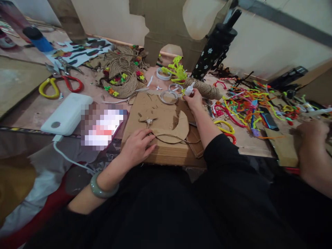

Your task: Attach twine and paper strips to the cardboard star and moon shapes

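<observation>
A cardboard box (pixel 163 154) lies flat before me, bearing a cardboard crescent (pixel 183 128) and a small cardboard star (pixel 148 119). A thin cord (pixel 168 135) runs across the crescent. My left hand (pixel 137 147) rests on the box's near left part, fingers apart, its fingertips beside the cord and just below the star. Beyond the box's far right corner, my right hand (pixel 194 99) pinches a small white bottle with a nozzle (pixel 189 89). Rolls of tape (pixel 169 97) lie just left of that hand, and a spool of twine (pixel 203 88) is behind it.
Left are a white power bank (pixel 67 114), a blurred-out phone (pixel 103 129) and scissors (pixel 49 88). Coiled twine pieces (pixel 123 76) lie behind. A black flowered umbrella (pixel 214 48) stands at the back. Colourful pipe cleaners (pixel 246 107) and another person's hand (pixel 312 138) are right.
</observation>
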`<state>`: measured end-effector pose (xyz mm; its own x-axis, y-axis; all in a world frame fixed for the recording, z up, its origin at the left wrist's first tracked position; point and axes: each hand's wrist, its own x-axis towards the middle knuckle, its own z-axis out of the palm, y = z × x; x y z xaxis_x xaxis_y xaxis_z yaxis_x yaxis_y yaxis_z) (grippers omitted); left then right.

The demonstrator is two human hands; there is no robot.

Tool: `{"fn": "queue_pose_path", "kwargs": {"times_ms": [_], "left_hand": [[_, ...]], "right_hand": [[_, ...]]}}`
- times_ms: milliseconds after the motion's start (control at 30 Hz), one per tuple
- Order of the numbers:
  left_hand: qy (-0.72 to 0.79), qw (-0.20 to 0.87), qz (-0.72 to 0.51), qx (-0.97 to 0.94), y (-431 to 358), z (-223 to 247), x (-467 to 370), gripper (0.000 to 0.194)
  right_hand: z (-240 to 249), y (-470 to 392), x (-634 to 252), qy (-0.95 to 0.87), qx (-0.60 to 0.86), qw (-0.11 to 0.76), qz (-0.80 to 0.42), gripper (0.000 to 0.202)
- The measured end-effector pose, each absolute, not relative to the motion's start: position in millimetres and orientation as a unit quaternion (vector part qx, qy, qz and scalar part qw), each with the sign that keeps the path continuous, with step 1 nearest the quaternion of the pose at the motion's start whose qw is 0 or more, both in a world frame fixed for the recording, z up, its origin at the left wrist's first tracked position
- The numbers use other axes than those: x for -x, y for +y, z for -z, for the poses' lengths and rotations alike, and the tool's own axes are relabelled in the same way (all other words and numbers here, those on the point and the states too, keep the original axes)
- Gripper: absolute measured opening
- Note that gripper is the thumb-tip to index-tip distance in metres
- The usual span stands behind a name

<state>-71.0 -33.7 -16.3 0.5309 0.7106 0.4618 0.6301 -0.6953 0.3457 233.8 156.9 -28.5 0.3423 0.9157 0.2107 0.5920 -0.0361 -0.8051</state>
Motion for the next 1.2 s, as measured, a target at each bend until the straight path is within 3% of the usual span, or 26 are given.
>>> {"fn": "queue_pose_path", "kwargs": {"times_ms": [267,467,633,700,833,967,1200], "left_hand": [[0.386,0.070,-0.295,-0.871,-34.0,16.9,70.8,0.023],[0.386,0.077,-0.288,-0.873,-33.9,15.5,71.7,0.024],[0.393,0.092,-0.288,-0.868,-33.8,13.9,72.2,0.025],[0.393,0.092,-0.296,-0.866,-33.5,13.9,71.8,0.025],[0.400,0.079,-0.327,-0.853,-32.9,14.9,70.9,0.021],[0.413,0.088,-0.349,-0.837,-34.0,13.0,73.5,0.020],[0.451,0.061,-0.337,-0.824,-38.7,1.2,86.1,0.013]], "right_hand": [[23.5,152.9,-232.7,-0.562,0.705,0.398,-0.168,0.053],[11.6,146.0,-244.1,-0.565,0.709,0.390,-0.160,0.079],[-10.0,112.1,-245.5,-0.592,0.629,0.498,-0.080,0.055],[-22.3,80.7,-226.7,-0.634,0.582,0.498,-0.106,0.042],[-35.1,18.2,-174.2,-0.770,0.491,0.369,-0.175,0.017],[-30.7,-7.1,-142.4,-0.882,0.392,0.224,-0.135,0.021],[-25.3,-8.7,-130.0,-0.907,0.383,0.145,-0.101,0.021]]}}
